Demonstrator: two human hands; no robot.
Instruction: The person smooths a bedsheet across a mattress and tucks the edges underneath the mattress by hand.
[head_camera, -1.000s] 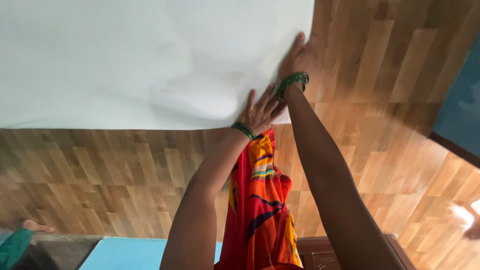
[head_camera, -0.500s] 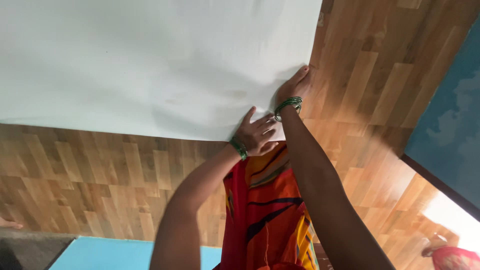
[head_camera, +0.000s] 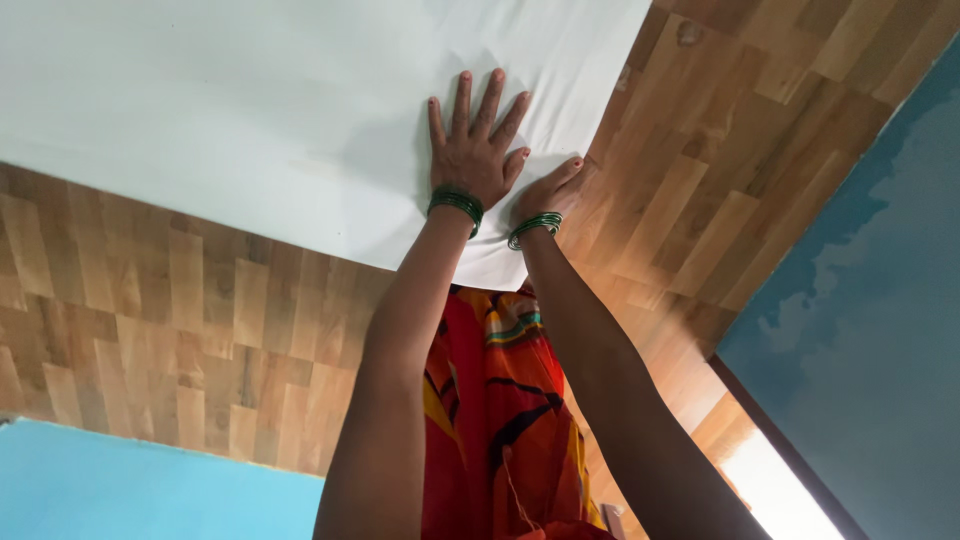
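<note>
White sheet (head_camera: 250, 110), judged thin and crease-prone, is pressed flat by spread left hand (head_camera: 473, 150); corner edge is pinned under right hand (head_camera: 548, 190), grip unclear.

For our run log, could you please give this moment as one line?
left hand: flat, fingers spread on white sheet | right hand: on sheet's edge | under sheet: wood-pattern floor | both wrists: green bangles

I see the white sheet (head_camera: 250, 110) lying spread flat on the wood-patterned floor (head_camera: 150, 320), large and pale, running out of view at the top and left. Its near corner by the edge is lightly creased, with small folds radiating across the surface there.
</note>
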